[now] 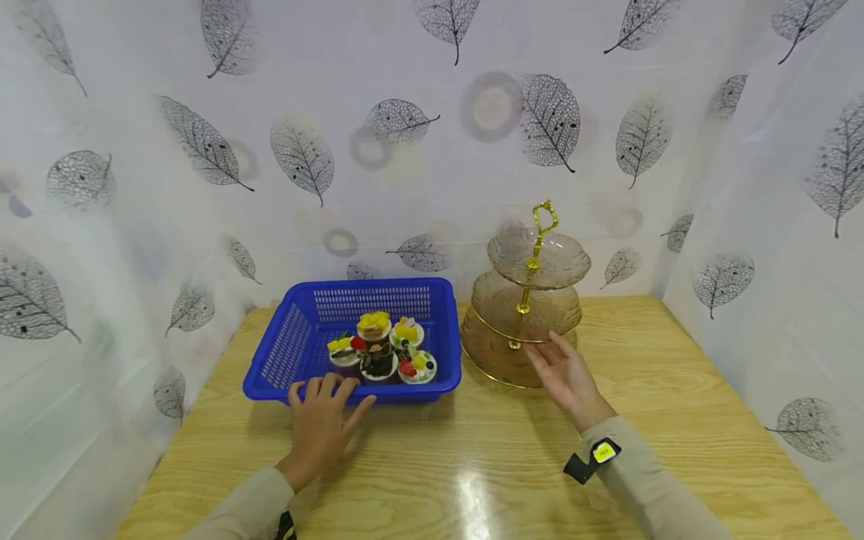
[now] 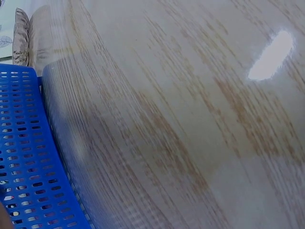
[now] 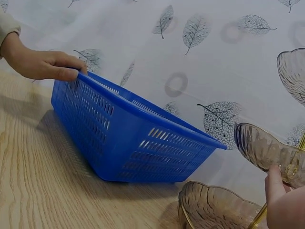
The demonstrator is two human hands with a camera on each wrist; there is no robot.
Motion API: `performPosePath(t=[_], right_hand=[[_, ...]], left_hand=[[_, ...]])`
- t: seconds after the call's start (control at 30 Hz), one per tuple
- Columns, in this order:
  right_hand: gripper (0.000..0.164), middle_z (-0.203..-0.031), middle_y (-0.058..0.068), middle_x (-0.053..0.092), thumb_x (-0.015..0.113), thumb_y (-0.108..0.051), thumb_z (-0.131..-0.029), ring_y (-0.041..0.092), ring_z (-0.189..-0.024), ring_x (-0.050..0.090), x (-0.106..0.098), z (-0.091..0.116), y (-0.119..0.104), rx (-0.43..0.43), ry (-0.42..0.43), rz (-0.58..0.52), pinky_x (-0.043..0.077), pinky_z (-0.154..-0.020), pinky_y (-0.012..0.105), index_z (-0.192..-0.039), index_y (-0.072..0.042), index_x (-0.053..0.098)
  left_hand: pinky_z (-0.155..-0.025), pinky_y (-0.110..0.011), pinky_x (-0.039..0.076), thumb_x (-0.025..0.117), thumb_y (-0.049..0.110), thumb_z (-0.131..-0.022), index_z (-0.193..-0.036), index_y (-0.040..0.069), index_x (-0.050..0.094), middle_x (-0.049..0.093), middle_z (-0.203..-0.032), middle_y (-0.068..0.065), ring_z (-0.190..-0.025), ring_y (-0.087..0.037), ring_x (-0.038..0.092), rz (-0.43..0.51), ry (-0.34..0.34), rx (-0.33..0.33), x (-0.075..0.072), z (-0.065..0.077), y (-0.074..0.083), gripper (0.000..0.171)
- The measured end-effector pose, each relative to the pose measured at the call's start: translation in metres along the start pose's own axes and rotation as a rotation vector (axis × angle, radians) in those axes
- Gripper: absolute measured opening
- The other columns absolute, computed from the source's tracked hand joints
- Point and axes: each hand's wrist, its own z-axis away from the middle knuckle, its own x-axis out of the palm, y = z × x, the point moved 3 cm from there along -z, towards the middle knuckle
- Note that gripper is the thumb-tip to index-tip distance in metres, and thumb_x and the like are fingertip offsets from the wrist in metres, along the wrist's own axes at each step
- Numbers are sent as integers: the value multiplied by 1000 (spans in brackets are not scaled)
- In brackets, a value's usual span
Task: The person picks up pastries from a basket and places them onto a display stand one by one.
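Note:
A blue plastic basket stands on the left side of the table, with several fruit-topped dessert cups inside. My left hand grips its near rim, fingers bent over the edge; the right wrist view shows the thumb along the outside. To the right stands a three-tier stand of ribbed, tinted see-through plates with gold rims and a gold handle. My right hand is palm-up at the near edge of the middle tier. In the right wrist view, a fingertip touches that tier from outside.
The wood-grain table carries both the basket and the stand, which sit close side by side. A white curtain with leaf prints hangs behind and at both sides. My right wrist wears a black band with a small lit screen.

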Motion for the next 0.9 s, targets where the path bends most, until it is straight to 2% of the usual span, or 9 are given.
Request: performPosePath(t=[0.13, 0.4, 0.5, 0.57, 0.63, 0.73, 0.83, 0.9], right_hand=[[65, -148, 2, 16, 44, -18, -100, 13, -144, 16, -1, 1, 0, 2, 16, -1, 28, -110, 23, -149, -24, 3], [73, -158, -2, -1, 46, -22, -99, 13, -145, 11, -3, 3, 1, 7, -6, 57, 28, -110, 23, -153, -27, -4], [70, -160, 3, -3, 44, -25, -100, 17, -147, 9, -4, 8, 4, 5, -37, 148, 26, -111, 24, -153, -22, -2], [59, -160, 10, -2, 43, -25, -101, 22, -146, 11, -4, 14, 8, 16, -54, 260, 24, -113, 28, -150, -15, 12], [50, -158, 17, 2, 43, -23, -102, 26, -144, 20, -3, 20, 15, 49, -81, 398, 24, -113, 31, -145, -8, 25], [46, -155, 26, 10, 43, -17, -103, 30, -139, 33, 7, 27, 29, 97, -191, 599, 26, -112, 36, -143, 2, 28], [58, -154, 29, 13, 42, -12, -103, 30, -137, 36, 25, 27, 43, 107, -355, 717, 30, -111, 36, -148, 8, 13], [62, -154, 28, 14, 44, -9, -102, 31, -139, 33, 40, 22, 49, 90, -451, 762, 31, -110, 36, -150, 7, 8]], left_hand=[[-91, -62, 25, 60, 56, -87, -103, 18, 67, 60, -98, -9, -93, -33, 52, 0, 1, -1, 1, 1, 0, 42], [-91, -61, 25, 61, 56, -86, -102, 18, 67, 60, -97, -9, -92, -33, 52, 6, -1, -4, 2, 1, -1, 42], [-91, -61, 25, 62, 56, -85, -102, 18, 67, 60, -97, -8, -92, -33, 52, 5, 4, 0, 2, 0, -1, 41], [-90, -61, 26, 62, 56, -85, -102, 19, 67, 60, -97, -8, -91, -32, 52, 4, 10, 7, 3, 0, 0, 41], [-90, -61, 26, 62, 56, -85, -102, 18, 67, 60, -96, -8, -91, -33, 52, 5, 21, 14, 2, 0, 0, 41], [-89, -61, 26, 63, 55, -84, -101, 18, 67, 60, -96, -8, -91, -33, 53, 8, 38, 17, 2, 1, -1, 40], [-90, -61, 26, 64, 55, -84, -101, 18, 68, 60, -96, -8, -91, -34, 53, 8, 49, 18, 2, 1, -1, 40], [-90, -61, 26, 63, 55, -84, -102, 19, 67, 60, -96, -8, -92, -34, 53, 5, 48, 22, 2, 1, -1, 41]])
